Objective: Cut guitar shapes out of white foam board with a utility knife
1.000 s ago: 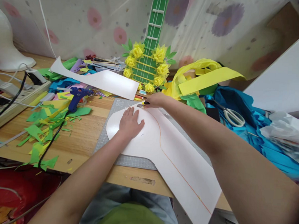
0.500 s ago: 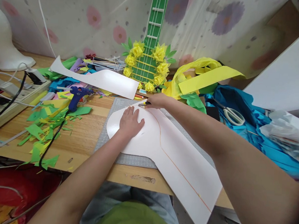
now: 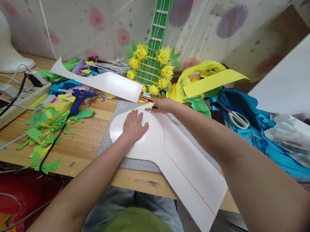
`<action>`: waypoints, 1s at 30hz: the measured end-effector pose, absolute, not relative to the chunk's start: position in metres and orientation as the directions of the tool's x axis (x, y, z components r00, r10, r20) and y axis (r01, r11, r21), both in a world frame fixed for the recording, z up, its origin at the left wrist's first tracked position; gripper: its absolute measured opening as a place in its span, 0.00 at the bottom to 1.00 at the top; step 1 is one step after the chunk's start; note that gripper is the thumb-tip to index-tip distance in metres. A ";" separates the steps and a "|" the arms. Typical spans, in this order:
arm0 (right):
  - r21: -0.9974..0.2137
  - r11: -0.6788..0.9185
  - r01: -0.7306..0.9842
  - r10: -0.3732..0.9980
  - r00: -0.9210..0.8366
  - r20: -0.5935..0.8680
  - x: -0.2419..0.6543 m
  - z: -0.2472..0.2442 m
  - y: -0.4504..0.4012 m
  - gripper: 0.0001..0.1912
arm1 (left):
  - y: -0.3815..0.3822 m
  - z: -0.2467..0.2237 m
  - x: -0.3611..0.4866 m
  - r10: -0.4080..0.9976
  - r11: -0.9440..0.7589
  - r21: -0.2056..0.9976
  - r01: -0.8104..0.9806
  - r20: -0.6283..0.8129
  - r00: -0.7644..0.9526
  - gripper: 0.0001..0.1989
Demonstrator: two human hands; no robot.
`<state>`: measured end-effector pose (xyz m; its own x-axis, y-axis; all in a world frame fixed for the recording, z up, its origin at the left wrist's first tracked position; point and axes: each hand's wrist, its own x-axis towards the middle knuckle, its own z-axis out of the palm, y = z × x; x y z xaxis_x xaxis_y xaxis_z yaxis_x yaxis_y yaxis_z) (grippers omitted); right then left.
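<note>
A white foam board (image 3: 140,148) lies over the grey cutting mat (image 3: 142,165), its narrower end jutting past the table's front edge. An orange line curves along it, and its near left side has a curved edge. My left hand (image 3: 135,125) rests flat on the board's wide part, fingers spread. At the board's far edge, my right hand (image 3: 164,105) grips a utility knife (image 3: 151,109) with a yellow and black handle. The knife's blade points left, low at the board, close to the left fingertips; whether it is in the board I cannot tell.
A blue glue gun (image 3: 79,100) stands left among green and yellow paper scraps (image 3: 42,136). Behind sit a white board offcut (image 3: 115,86) and a green guitar (image 3: 152,65) with yellow paper roses. Scissors (image 3: 238,119) lie on blue paper (image 3: 262,142) at right; a power strip (image 3: 23,104) is far left.
The whole view has shifted slightly left. My right hand and the knife have moved a little to the right against the board; my left hand stays put on it.
</note>
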<state>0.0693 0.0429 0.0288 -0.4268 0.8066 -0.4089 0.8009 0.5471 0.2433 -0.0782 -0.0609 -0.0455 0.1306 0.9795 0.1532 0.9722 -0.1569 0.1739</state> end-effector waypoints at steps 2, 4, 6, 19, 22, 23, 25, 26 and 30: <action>0.237 0.528 0.816 0.807 -0.394 -0.441 0.065 0.030 0.042 0.25 | -0.061 -0.045 -0.078 0.981 -0.154 0.176 0.972 0.145 0.129 0.29; 0.239 0.505 0.829 0.810 -0.361 -0.462 0.060 0.032 0.040 0.25 | -0.061 -0.045 -0.077 0.982 -0.151 0.177 0.972 0.139 0.127 0.29; 0.244 0.491 0.836 0.819 -0.348 -0.455 0.057 0.034 0.036 0.24 | -0.061 -0.045 -0.077 0.982 -0.151 0.177 0.973 0.141 0.127 0.29; 0.192 0.466 0.863 0.823 -0.343 -0.453 0.066 0.037 0.020 0.24 | -0.059 -0.048 -0.078 0.982 -0.145 0.203 0.968 0.151 0.115 0.29; 0.186 0.458 0.870 0.820 -0.332 -0.466 0.069 0.036 0.019 0.24 | -0.059 -0.049 -0.078 0.982 -0.143 0.205 0.968 0.151 0.113 0.28; 0.187 0.448 0.874 0.822 -0.321 -0.471 0.069 0.036 0.018 0.24 | -0.059 -0.049 -0.078 0.982 -0.145 0.206 0.968 0.153 0.114 0.28; 0.190 0.432 0.882 0.828 -0.305 -0.470 0.069 0.036 0.017 0.24 | -0.059 -0.049 -0.078 0.981 -0.146 0.206 0.968 0.156 0.115 0.28; 0.188 0.428 0.884 0.832 -0.304 -0.464 0.069 0.036 0.017 0.24 | -0.059 -0.049 -0.078 0.981 -0.146 0.206 0.968 0.157 0.115 0.28; 0.180 0.419 0.890 0.837 -0.301 -0.457 0.071 0.034 0.016 0.24 | -0.060 -0.048 -0.079 0.981 -0.148 0.217 0.965 0.157 0.115 0.29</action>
